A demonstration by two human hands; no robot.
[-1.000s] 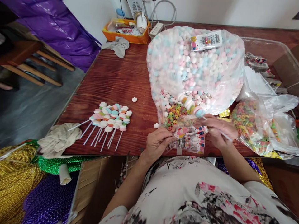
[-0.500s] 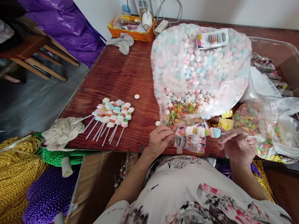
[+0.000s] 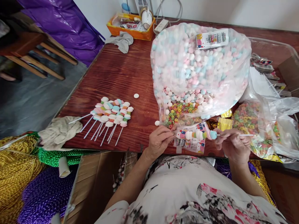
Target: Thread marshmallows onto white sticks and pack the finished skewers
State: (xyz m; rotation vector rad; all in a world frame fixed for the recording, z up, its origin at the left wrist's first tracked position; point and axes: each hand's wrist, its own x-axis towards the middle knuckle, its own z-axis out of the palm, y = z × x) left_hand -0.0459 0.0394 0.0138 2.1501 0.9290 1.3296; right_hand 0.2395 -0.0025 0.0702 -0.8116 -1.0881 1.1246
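While the left hand point(image 3: 158, 142) pinches the left end of a printed clear wrapper point(image 3: 202, 126) between thumb and fingertips, the right hand point(image 3: 235, 146) grips the white stick of a candy skewer point(image 3: 199, 135), its fingers curled round it. The skewer lies level between the two hands, overlapping the wrapper above the desk point(image 3: 112, 71) edge; how far it sits inside cannot be told. Beyond, a big clear bag point(image 3: 198, 65) holds pastel candies, with small coloured rings point(image 3: 181, 110) at its near end and a packet point(image 3: 212, 39) on top. To the right, a smaller clear bag point(image 3: 249, 119) contains similar rings, and at the back an orange box point(image 3: 142, 35) carries a white cup point(image 3: 146, 18) among oddments. Compared with one second earlier, when the skewer slanted above the wrapper, it is now level, and the right hand is farther from the left.
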